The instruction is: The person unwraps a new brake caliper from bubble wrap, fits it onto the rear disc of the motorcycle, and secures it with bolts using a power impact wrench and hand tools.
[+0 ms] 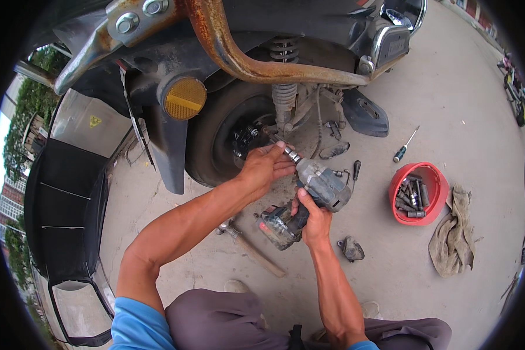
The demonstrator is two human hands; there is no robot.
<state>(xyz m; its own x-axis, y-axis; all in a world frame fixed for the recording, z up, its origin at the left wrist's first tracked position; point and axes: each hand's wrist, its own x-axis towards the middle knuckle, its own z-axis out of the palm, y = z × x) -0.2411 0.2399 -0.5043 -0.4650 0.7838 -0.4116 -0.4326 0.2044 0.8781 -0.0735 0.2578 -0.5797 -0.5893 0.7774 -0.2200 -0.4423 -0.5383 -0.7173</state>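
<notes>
My right hand (314, 220) grips the handle of a grey-blue cordless impact wrench (322, 184), whose battery end hangs to the left. A silver socket (293, 154) on its nose points up and left at the wheel assembly. My left hand (263, 168) closes around the socket's front end, thumb above and fingers below. What sits in the socket's mouth is hidden by the thumb. Just beyond are the tyre (201, 137), the dark hub with a small spring (246, 134), and the coil shock absorber (284, 102).
A rusty bumper bar (227, 55) arches overhead. On the ground lie a hammer (254, 252), a ratchet wrench (356, 169), a screwdriver (403, 147), a dirty metal part (351, 249) and a rag (454, 239). A red helmet (437, 201) holds several sockets.
</notes>
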